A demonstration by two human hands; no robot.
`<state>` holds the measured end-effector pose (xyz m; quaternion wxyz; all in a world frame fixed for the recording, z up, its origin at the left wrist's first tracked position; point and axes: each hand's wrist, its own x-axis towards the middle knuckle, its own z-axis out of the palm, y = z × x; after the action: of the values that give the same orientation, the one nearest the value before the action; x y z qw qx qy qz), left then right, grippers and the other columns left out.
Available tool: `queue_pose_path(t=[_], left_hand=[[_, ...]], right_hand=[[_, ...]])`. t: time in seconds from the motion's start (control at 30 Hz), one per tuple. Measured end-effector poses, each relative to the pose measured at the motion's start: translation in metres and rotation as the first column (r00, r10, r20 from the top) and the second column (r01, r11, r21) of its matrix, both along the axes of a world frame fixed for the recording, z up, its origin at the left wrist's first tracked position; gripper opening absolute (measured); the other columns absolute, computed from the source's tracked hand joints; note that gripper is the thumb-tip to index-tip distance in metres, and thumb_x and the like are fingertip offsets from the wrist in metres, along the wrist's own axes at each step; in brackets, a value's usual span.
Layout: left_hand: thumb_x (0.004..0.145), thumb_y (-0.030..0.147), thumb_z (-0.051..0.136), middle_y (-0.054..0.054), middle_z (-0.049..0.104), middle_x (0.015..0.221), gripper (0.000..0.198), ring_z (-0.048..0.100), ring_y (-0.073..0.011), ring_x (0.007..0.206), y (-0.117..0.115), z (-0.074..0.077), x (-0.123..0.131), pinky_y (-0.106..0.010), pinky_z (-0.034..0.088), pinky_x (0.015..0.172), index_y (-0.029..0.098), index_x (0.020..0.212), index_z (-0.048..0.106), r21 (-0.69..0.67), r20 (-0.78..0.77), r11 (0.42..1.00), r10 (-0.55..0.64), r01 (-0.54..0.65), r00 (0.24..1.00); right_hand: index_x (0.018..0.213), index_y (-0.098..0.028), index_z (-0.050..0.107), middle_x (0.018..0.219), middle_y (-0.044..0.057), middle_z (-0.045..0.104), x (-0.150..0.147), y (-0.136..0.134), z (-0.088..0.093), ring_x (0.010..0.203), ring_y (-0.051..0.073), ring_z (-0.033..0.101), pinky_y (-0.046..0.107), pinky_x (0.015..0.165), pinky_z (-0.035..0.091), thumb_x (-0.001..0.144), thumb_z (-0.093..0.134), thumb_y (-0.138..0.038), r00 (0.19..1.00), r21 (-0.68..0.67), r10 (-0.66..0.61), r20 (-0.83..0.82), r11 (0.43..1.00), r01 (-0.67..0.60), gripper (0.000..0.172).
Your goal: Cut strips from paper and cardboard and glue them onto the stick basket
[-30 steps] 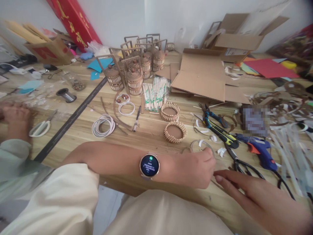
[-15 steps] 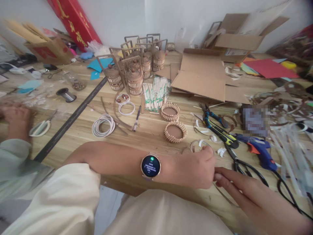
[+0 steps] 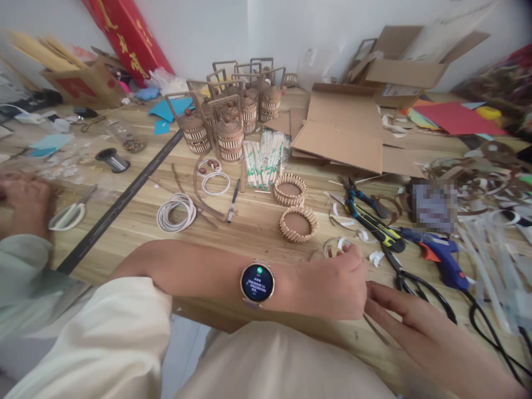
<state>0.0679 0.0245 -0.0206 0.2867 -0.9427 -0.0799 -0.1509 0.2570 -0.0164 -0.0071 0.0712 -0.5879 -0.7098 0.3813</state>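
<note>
My left hand (image 3: 338, 282), with a round watch (image 3: 257, 282) on its wrist, is curled into a fist low over the table's front. A thin brown strip (image 3: 378, 331) comes out from beneath that fist and runs down past my right fingers. My right hand (image 3: 419, 332) meets the fist from the right, thumb and fingers close together; what lies between them is hidden. Just beyond the fist is a loose pale loop of strip (image 3: 330, 247). Two round bases ringed with short wooden sticks, a nearer one (image 3: 298, 224) and a farther one (image 3: 290, 190), stand ahead.
On the right lie pliers (image 3: 353, 199), a yellow-black cutter (image 3: 384, 233), black-handled scissors (image 3: 428, 293) and a blue glue gun (image 3: 446, 260) with its cable. Several small lidded baskets (image 3: 230, 138) stand behind, near flat cardboard (image 3: 341, 130). At left, another person's hand (image 3: 27, 191) rests by white scissors (image 3: 68, 216).
My right hand's fingertips have shifted slightly against the left fist, and less of the thin strip shows below them. The left fist has barely moved. The text on the watch has changed.
</note>
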Motion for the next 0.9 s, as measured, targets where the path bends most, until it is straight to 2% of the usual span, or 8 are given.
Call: queue_pose_path(t=[0.2, 0.4, 0.5, 0.63, 0.77, 0.9], left_hand=[[0.090, 0.012, 0.052, -0.012, 0.077, 0.086, 0.025, 0.069, -0.0238, 0.081, -0.002, 0.008, -0.001, -0.045, 0.049, 0.088, 0.013, 0.086, 0.076, -0.033, 0.026, 0.999, 0.031, -0.030, 0.999], [0.092, 0.012, 0.051, -0.011, 0.076, 0.083, 0.026, 0.068, -0.0240, 0.077, -0.003, 0.006, -0.001, -0.046, 0.044, 0.086, 0.013, 0.083, 0.075, -0.039, 0.078, 0.999, 0.020, -0.017, 0.997], [0.092, 0.012, 0.051, -0.010, 0.075, 0.079, 0.028, 0.067, -0.0235, 0.076, -0.002, 0.005, -0.001, -0.046, 0.043, 0.087, 0.013, 0.079, 0.075, -0.062, 0.098, 0.998, 0.025, -0.019, 0.995], [0.094, 0.017, 0.052, -0.011, 0.075, 0.082, 0.027, 0.068, -0.0249, 0.079, -0.005, 0.003, 0.001, -0.047, 0.042, 0.090, 0.013, 0.081, 0.075, -0.063, 0.095, 0.998, 0.033, -0.027, 0.995], [0.094, 0.018, 0.051, -0.012, 0.076, 0.087, 0.026, 0.068, -0.0249, 0.081, -0.009, 0.000, 0.003, -0.048, 0.043, 0.092, 0.012, 0.088, 0.076, -0.074, 0.092, 0.992, 0.113, -0.106, 0.989], [0.096, 0.016, 0.048, -0.012, 0.075, 0.083, 0.029, 0.068, -0.0230, 0.076, -0.007, 0.003, 0.001, -0.046, 0.046, 0.088, 0.010, 0.087, 0.076, -0.078, 0.102, 0.997, 0.033, -0.025, 0.994]], right_hand=[[0.082, -0.021, 0.074, 0.086, 0.008, 0.076, 0.003, 0.000, -0.010, 0.084, 0.027, 0.069, 0.038, 0.080, 0.057, 0.077, 0.059, -0.067, 0.980, -0.166, -0.091, -0.175, 0.984, 0.062, 0.048], [0.067, -0.022, 0.067, 0.076, 0.005, 0.071, 0.004, -0.005, -0.017, 0.080, 0.025, 0.065, 0.036, 0.076, 0.055, 0.072, 0.066, -0.066, 0.905, -0.285, -0.335, -0.264, 0.923, 0.259, 0.044], [0.069, -0.021, 0.066, 0.078, 0.006, 0.069, 0.002, -0.007, -0.022, 0.082, 0.026, 0.063, 0.036, 0.077, 0.053, 0.072, 0.070, -0.062, 0.849, -0.390, -0.411, -0.332, 0.879, 0.274, 0.040], [0.074, -0.021, 0.068, 0.077, 0.005, 0.066, 0.003, -0.008, -0.025, 0.079, 0.022, 0.060, 0.035, 0.077, 0.051, 0.076, 0.069, -0.060, 0.821, -0.438, -0.430, -0.376, 0.863, 0.252, 0.039], [0.072, -0.021, 0.068, 0.073, 0.003, 0.064, 0.006, -0.009, -0.025, 0.075, 0.021, 0.058, 0.033, 0.073, 0.050, 0.080, 0.065, -0.061, 0.811, -0.418, -0.422, -0.405, 0.874, 0.247, 0.041], [0.068, -0.022, 0.067, 0.070, 0.003, 0.064, 0.007, -0.008, -0.022, 0.073, 0.020, 0.058, 0.031, 0.073, 0.049, 0.082, 0.063, -0.060, 0.828, -0.370, -0.396, -0.397, 0.895, 0.251, 0.041]])
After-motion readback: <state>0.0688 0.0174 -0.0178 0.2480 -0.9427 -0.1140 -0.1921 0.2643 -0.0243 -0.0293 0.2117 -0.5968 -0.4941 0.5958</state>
